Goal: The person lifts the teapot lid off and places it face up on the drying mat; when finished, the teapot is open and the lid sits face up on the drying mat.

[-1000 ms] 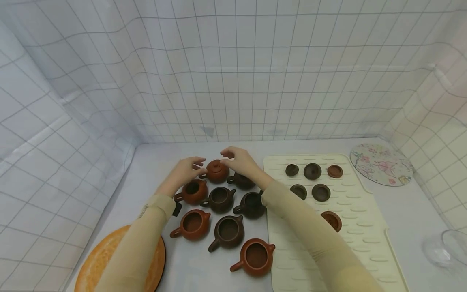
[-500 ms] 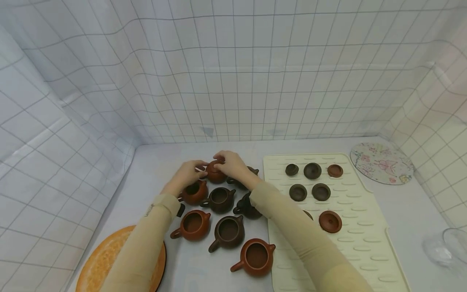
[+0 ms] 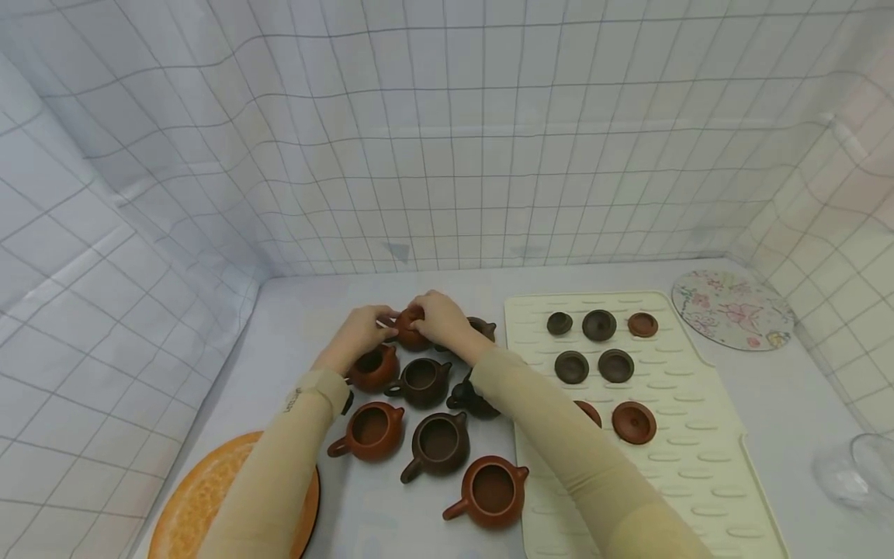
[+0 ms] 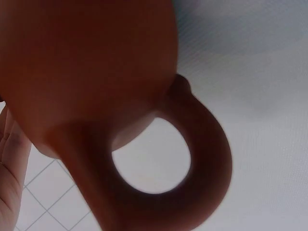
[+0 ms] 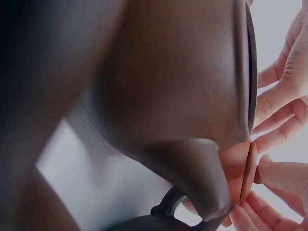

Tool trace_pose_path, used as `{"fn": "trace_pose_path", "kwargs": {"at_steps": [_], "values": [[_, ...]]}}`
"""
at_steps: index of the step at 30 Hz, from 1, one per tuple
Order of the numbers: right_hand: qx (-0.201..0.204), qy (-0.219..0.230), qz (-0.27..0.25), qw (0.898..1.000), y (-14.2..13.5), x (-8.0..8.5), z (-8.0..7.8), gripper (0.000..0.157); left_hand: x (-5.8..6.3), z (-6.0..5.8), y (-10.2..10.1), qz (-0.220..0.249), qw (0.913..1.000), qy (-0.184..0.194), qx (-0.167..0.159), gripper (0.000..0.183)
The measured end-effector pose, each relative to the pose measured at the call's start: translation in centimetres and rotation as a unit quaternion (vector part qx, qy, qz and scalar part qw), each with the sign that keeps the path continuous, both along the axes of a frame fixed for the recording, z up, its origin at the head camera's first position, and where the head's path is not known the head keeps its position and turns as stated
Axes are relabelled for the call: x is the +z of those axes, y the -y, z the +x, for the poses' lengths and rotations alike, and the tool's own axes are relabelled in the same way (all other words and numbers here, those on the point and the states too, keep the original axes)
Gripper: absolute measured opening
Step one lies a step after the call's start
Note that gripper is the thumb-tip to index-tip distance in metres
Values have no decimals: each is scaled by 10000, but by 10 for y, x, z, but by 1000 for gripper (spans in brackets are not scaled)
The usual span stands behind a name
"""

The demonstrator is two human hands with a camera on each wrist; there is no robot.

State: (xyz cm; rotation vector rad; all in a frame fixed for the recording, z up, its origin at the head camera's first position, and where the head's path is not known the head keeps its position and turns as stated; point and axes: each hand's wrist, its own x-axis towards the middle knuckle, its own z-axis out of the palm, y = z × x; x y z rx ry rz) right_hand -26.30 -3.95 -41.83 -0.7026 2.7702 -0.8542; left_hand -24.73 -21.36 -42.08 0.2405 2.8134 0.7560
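Note:
At the back of the group stands a reddish-brown teapot [image 3: 410, 340] with its lid on. My left hand [image 3: 359, 335] grips the teapot at its handle side; the exact finger hold is partly hidden. On the lid [image 5: 249, 173], my right hand [image 3: 445, 320] pinches the knob between thumb and fingers, as the right wrist view shows. Close under the left wrist is an open reddish teapot [image 4: 91, 67], its ring handle filling much of the left wrist view. A dark brown teapot [image 5: 178, 77] fills the right wrist view and covers part of the held one.
Several lidless teapots, such as a dark one [image 3: 440, 442] and a red one [image 3: 492, 491], stand nearer. Several lids [image 3: 599, 325] lie on a cream mat [image 3: 698, 481] at right. A round orange-patterned board [image 3: 202, 485], a floral disc [image 3: 733, 310] and a glass [image 3: 852, 473] lie around.
My right hand has come down from above the reddish teapot onto its lid knob. My left hand has closed in on the teapot's handle side.

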Motion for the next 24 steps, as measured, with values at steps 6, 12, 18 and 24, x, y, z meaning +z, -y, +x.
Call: {"fn": "trace_pose_path", "kwargs": {"at_steps": [6, 12, 18, 24], "values": [[-101, -136, 340, 9993, 5, 0, 1, 29, -1, 0, 0, -95, 9998, -150, -54, 34], [-205, -224, 244, 9992, 4, 1, 4, 20, -1, -1, -3, -163, 9997, -190, -51, 34], [-368, -85, -272, 9989, 1, 0, 5, 17, 2, 2, -5, -261, 9996, -123, -10, 34], [-652, 324, -1250, 9895, -9, -4, 4, 18, 3, 4, -6, -259, 9996, -67, 34, 35]]}}
